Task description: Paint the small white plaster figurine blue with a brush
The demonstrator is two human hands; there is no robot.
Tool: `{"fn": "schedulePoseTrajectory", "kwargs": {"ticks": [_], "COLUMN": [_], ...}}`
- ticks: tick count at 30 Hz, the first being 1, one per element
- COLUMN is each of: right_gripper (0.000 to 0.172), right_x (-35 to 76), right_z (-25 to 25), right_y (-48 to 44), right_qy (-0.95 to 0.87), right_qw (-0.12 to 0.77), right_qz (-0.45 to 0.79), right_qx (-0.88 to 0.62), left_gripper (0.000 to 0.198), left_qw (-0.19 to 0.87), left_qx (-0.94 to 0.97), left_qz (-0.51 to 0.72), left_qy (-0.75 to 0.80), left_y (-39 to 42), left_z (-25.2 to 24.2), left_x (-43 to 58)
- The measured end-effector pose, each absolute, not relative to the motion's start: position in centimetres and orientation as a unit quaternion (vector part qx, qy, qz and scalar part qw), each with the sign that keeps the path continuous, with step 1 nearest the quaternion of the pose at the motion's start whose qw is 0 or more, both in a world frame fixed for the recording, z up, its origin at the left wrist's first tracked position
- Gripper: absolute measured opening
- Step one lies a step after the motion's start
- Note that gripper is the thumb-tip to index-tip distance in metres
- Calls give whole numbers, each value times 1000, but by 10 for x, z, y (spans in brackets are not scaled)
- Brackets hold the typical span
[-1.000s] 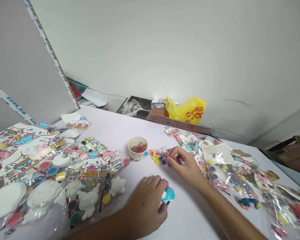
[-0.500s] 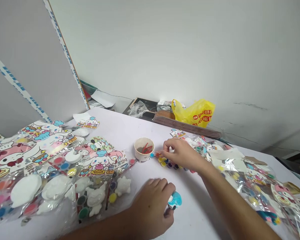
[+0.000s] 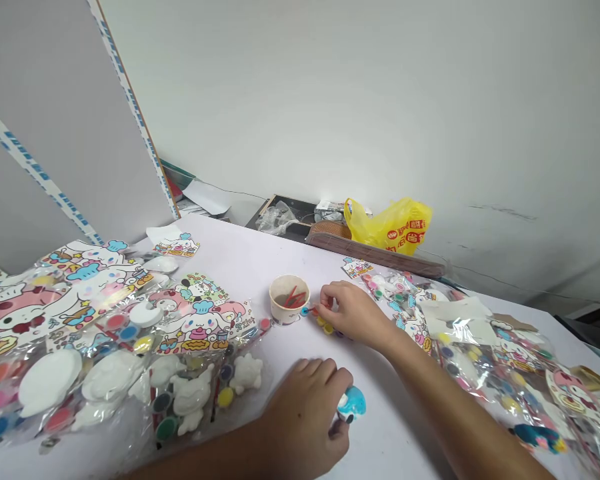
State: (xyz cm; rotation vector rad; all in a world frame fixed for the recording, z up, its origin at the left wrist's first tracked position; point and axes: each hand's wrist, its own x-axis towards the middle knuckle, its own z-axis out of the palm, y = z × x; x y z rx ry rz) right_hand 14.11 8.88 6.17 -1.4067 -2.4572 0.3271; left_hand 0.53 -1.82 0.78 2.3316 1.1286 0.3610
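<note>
My left hand (image 3: 307,413) rests on the white table (image 3: 260,257) near the front, fingers curled round a small blue-painted figurine (image 3: 351,404). My right hand (image 3: 353,310) lies further back, fingers pinched over a strip of small paint pots (image 3: 325,325), right beside a paper cup (image 3: 289,299) that holds red brushes. What the pinched fingers hold is too small to make out.
Clear bags of white plaster figures, paint pots and cartoon cards (image 3: 105,347) cover the table's left. More such bags (image 3: 480,340) lie along the right. A yellow plastic bag (image 3: 393,227) sits behind the table by the wall. Grey boards (image 3: 55,133) lean at the left.
My right hand has moved left along the paint pots to the cup's side. My left hand has kept the blue figurine in place. The view has shifted a little.
</note>
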Motion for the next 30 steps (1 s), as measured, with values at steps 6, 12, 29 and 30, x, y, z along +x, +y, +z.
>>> {"fn": "schedulePoseTrajectory", "kwargs": {"ticks": [6, 12, 29, 30], "right_gripper": [18, 17, 16, 16], "right_x": [144, 148, 148, 148], "right_z": [60, 63, 59, 59], "right_y": [90, 92, 93, 93], "right_qy": [-851, -850, -845, -845], "right_qw": [143, 144, 144, 143], "right_qz": [124, 130, 143, 143], "right_qx": [-490, -490, -495, -495], "left_gripper": [28, 29, 29, 29], "left_qw": [260, 263, 263, 263], "left_qx": [859, 857, 857, 857], "left_qz": [135, 137, 139, 138], "left_qy": [419, 422, 422, 422], "left_y": [-18, -19, -19, -19], "left_z": [8, 7, 7, 7], "left_x": [6, 6, 6, 6]}}
